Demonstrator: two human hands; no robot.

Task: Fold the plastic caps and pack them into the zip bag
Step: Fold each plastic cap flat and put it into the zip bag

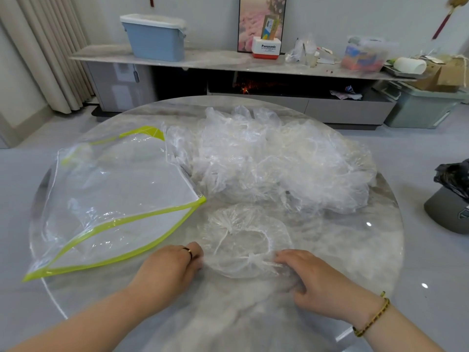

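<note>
1. My left grip point(175, 262) has its fingers curled on the left edge of one plastic cap point(243, 240). My right grip point(312, 278) pinches the right edge.
2. The cap lies spread out on the worktop point(253, 316), close in front of me, with its stretchy rim up.
3. To fold it well, I think I should pull both edges softly until the cap is smooth. Then I should lay one side over the other and press the air out.
4. The big pile of caps point(279, 161) sits behind it, not yet folded.
5. The zip bag point(114, 194) lies on the left, right beside the pile. Its yellow-green mouth gapes toward the cap, so a short slide should do.
</note>
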